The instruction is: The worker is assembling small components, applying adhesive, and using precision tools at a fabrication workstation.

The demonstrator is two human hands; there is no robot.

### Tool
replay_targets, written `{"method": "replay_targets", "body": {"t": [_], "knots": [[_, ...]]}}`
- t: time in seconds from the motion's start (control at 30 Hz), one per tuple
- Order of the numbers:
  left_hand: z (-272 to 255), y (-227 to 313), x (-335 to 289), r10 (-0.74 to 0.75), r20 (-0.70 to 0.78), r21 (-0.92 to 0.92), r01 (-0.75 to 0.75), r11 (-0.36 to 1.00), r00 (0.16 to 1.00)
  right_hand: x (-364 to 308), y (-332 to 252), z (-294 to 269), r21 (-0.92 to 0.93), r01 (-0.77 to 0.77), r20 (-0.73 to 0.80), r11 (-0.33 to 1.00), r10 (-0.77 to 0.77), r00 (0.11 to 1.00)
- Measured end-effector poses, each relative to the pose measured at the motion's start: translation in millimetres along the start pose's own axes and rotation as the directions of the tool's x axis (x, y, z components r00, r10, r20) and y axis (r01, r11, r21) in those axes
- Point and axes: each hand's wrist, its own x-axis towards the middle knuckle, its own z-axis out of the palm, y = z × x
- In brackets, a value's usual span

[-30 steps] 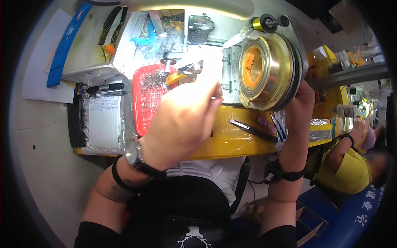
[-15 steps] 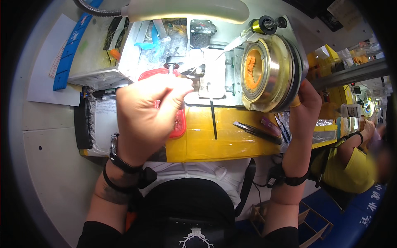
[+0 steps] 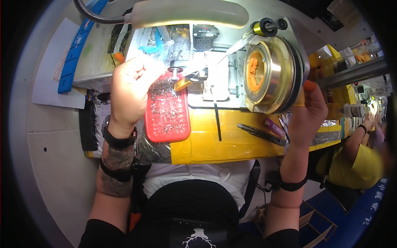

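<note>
My left hand (image 3: 127,93) is closed in a pinch beside the red tray (image 3: 149,134), under bright lamp glare. What its fingertips hold, if anything, is lost in the glare. Many small dark wire pieces (image 3: 167,109) lie in the tray. Just right of the tray's far end is a small machine head with a black round knob (image 3: 177,65) and a tilted gold-coloured piece (image 3: 183,84). My right hand (image 3: 309,109) has curled fingers close to the rim of a round brass-and-clear wheel (image 3: 275,78) with orange stuff inside. Orange and yellow covers sit on its fingers; their grip is partly hidden.
A lamp (image 3: 190,13) hangs over the far side. A black cutter (image 3: 261,134) and a purple box (image 3: 274,127) lie on the yellow-taped surface (image 3: 198,144). A black rod (image 3: 217,122) points toward me. Another person in a yellow top (image 3: 355,167) sits at right.
My left hand has moved left and away from the machine head, uncovering the red tray and the gold-coloured piece. My right hand stays by the wheel. The whole view has shifted slightly.
</note>
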Motion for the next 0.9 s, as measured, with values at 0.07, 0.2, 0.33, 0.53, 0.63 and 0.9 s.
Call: {"method": "replay_targets", "body": {"t": [0.07, 0.2, 0.33, 0.53, 0.63, 0.9], "knots": [[-5, -2, -3, -0.066, 0.027, -0.106, 0.069, 0.992, 0.997, 1, 1, -9, 0.006, -0.032, 0.001, 0.999, 0.032, 0.999], [-4, 9, -4, -0.011, 0.043, -0.125, 0.016, 0.992, 0.999, -1, 0, -10, 0.01, -0.052, 0.035, 0.999, 0.051, 0.998], [6, 24, -5, 0.395, 0.003, 0.35, -0.371, 0.86, 0.918, 1, 4, -7, 0.058, -0.064, 0.071, 0.996, 0.059, 0.996], [15, 42, 1, 0.558, 0.118, 0.487, -0.537, 0.689, 0.822, 2, 5, -8, 0.088, -0.111, 0.085, 0.99, 0.103, 0.991], [19, 42, 6, 0.628, 0.164, 0.529, -0.605, 0.595, 0.76, 2, 6, -10, 0.105, -0.139, 0.087, 0.985, 0.13, 0.988], [13, 31, 6, 0.575, 0.09, 0.545, -0.523, 0.655, 0.813, 2, 2, -9, 0.088, -0.112, 0.09, 0.99, 0.104, 0.991]]}}
